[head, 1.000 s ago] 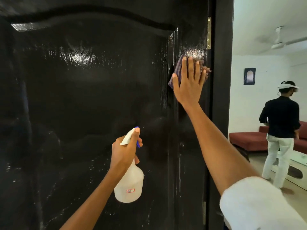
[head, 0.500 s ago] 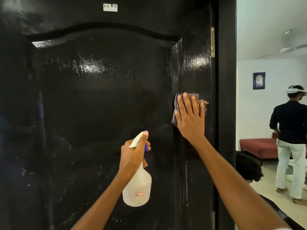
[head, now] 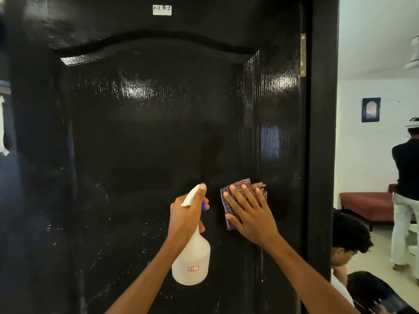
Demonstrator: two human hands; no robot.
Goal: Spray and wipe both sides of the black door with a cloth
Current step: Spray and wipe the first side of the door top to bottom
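A glossy black door [head: 158,132] fills most of the view, with wet streaks and droplets on its lower panel. My left hand [head: 187,217] grips a white spray bottle [head: 192,261] by its neck, forefinger up on the nozzle, which points at the door. My right hand [head: 250,215] lies flat, fingers spread, pressing a folded checked cloth [head: 229,214] against the door's right stile at mid height. Only the cloth's left side and top corner show around my fingers.
A brass hinge [head: 303,55] sits on the door's right edge against the black frame [head: 322,155]. Beyond the frame are a red sofa [head: 367,206], a standing person in a dark top [head: 405,189] and two seated people [head: 349,241] low near the frame.
My right hand has slid the cloth down the right stile from near the hinge to mid height. The left hand and bottle have stayed level beside it.
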